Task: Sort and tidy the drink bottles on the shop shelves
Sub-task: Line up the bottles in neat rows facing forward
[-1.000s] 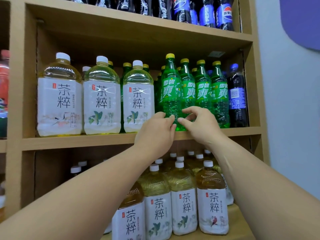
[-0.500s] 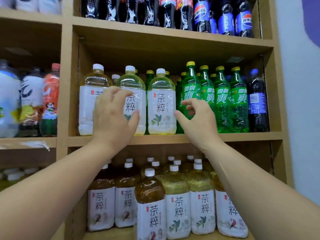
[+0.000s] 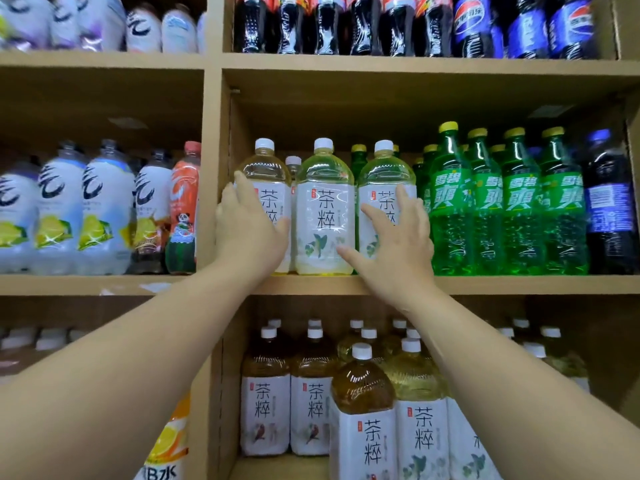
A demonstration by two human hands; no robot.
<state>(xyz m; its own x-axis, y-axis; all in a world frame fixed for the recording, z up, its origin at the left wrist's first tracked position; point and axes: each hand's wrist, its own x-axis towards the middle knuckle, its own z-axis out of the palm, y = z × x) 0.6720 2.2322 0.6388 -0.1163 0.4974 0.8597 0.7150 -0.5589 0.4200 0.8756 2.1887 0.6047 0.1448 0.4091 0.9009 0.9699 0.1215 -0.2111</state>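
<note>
The wooden shelf (image 3: 519, 284) carries three white-labelled tea bottles left of the green soda bottles (image 3: 488, 209); the left hand (image 3: 251, 233) lies spread against the left tea bottle (image 3: 266, 178); the right hand (image 3: 394, 247) spreads across the right tea bottle (image 3: 386, 174), thumb touching the middle tea bottle (image 3: 325, 209).

Three tea bottles are standing in a row at the front left of the middle shelf (image 3: 485, 285), with the soda bottles (image 3: 509, 209) lining up to their right. The left hand (image 3: 251, 233) is resting against the leftmost tea bottle (image 3: 265, 174), the right hand (image 3: 394, 244) against the rightmost tea bottle (image 3: 386, 174), leaving the middle tea bottle (image 3: 325, 209) standing between them. More tea bottles (image 3: 362, 410) are crowding the shelf below.
</note>
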